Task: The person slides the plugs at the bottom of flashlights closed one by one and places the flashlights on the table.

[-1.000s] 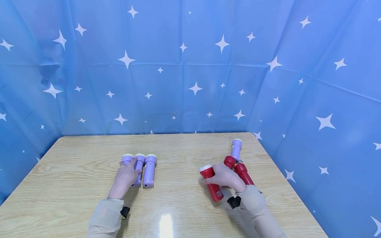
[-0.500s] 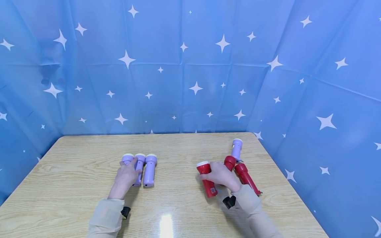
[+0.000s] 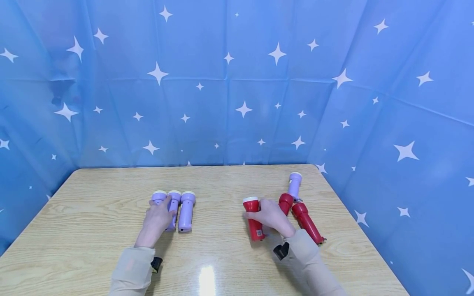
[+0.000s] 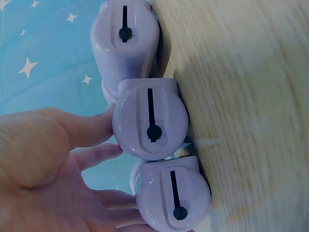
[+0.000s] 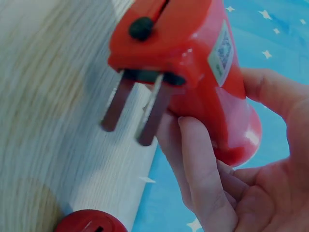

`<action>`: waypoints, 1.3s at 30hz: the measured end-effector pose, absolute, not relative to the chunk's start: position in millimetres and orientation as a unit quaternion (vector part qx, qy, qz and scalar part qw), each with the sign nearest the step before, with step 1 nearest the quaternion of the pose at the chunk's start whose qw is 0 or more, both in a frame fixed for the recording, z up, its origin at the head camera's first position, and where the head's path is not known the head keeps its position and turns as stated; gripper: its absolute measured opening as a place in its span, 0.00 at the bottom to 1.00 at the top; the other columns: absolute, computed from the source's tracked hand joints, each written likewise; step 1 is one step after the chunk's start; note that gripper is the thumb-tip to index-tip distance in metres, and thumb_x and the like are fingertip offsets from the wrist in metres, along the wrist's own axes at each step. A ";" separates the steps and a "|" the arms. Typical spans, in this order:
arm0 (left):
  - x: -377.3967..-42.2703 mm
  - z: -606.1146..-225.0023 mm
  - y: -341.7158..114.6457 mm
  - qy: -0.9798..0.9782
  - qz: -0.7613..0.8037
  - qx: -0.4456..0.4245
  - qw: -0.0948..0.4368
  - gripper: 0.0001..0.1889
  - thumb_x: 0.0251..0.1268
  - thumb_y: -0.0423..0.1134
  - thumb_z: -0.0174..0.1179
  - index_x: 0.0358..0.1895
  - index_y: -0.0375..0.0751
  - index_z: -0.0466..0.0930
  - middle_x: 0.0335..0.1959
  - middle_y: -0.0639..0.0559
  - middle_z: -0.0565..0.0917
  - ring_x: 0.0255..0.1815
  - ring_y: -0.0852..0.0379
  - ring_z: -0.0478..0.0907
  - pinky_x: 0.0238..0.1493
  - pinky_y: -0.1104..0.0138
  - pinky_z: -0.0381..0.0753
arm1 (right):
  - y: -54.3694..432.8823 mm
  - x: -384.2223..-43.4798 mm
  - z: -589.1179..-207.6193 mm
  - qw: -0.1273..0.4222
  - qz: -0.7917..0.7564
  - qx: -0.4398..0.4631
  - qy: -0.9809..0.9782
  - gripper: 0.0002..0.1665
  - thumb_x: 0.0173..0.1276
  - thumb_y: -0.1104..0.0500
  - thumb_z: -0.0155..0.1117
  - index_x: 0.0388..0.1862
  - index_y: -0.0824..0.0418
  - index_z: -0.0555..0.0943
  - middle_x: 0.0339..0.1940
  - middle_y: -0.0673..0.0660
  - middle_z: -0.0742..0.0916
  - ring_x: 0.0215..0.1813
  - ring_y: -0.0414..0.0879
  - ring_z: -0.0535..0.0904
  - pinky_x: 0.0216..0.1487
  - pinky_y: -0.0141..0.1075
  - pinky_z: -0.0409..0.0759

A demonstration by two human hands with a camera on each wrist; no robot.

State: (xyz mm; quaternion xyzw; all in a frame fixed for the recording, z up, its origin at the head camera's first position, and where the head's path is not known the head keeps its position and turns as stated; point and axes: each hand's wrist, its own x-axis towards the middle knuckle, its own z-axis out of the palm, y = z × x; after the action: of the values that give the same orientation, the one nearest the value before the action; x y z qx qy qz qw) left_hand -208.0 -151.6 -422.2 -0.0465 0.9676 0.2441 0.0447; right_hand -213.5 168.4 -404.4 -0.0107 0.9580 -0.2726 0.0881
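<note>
Three purple flashlights lie side by side at the left of the table in the head view. My left hand [image 3: 157, 216] rests over the left flashlight [image 3: 159, 196] and touches the middle flashlight [image 4: 153, 121] with its thumb; the right one of the row [image 3: 186, 211] lies free of the hand. My right hand [image 3: 272, 216] grips a red flashlight [image 3: 254, 220] with a white lens rim. That flashlight's head points away from me, and two metal plug prongs [image 5: 154, 108] stick out of its tail in the right wrist view.
To the right of my right hand lie two red flashlights, one [image 3: 285, 202] partly hidden behind the hand and one [image 3: 308, 224] slanted. Behind them lies another purple flashlight [image 3: 294, 186]. A blue star-patterned curtain [image 3: 207, 102] hangs behind the wooden table [image 3: 222, 181].
My right hand has carried the red flashlight a little left and away from me, turning it straighter. The left hand stays on the purple flashlights.
</note>
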 end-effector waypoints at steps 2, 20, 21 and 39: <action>-207.6 -422.3 -151.5 0.967 0.245 -0.047 0.043 0.30 0.69 0.40 0.51 0.71 0.32 0.57 0.63 0.08 0.49 0.56 0.14 0.63 0.54 0.36 0.70 | 167.8 -214.6 -405.0 0.087 -0.284 -0.006 0.955 0.22 0.55 0.45 0.71 0.34 0.61 0.75 0.22 0.53 0.81 0.25 0.45 0.75 0.26 0.33 0.71; -203.2 -422.4 -145.7 0.972 0.223 -0.067 0.025 0.29 0.70 0.41 0.51 0.71 0.37 0.59 0.65 0.11 0.49 0.65 0.17 0.55 0.52 0.35 0.72 | 162.2 -224.0 -410.6 0.046 -0.311 0.006 0.949 0.23 0.57 0.43 0.68 0.35 0.61 0.76 0.23 0.53 0.82 0.24 0.44 0.74 0.26 0.31 0.69; -203.3 -423.0 -145.2 0.973 0.220 -0.066 0.018 0.29 0.69 0.40 0.51 0.70 0.36 0.59 0.65 0.11 0.50 0.64 0.17 0.56 0.51 0.36 0.73 | 161.8 -224.1 -410.5 0.043 -0.312 0.005 0.949 0.23 0.57 0.43 0.68 0.35 0.61 0.76 0.23 0.53 0.82 0.24 0.44 0.74 0.26 0.31 0.69; -194.5 -430.2 -106.2 0.956 0.208 0.098 -0.181 0.17 0.59 0.33 0.60 0.50 0.28 0.78 0.48 0.30 0.79 0.51 0.31 0.75 0.50 0.46 0.77 | 152.0 -232.0 -409.5 0.015 -0.340 0.006 0.940 0.26 0.58 0.39 0.66 0.29 0.61 0.75 0.21 0.54 0.81 0.23 0.44 0.74 0.23 0.31 0.69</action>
State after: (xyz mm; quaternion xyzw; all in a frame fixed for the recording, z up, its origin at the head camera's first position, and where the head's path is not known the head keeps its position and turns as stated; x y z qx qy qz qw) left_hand -194.5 -106.2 -430.2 0.0983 0.9561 0.2084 -0.1812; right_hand -232.0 152.0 -409.5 0.0056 0.9403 -0.3401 0.0149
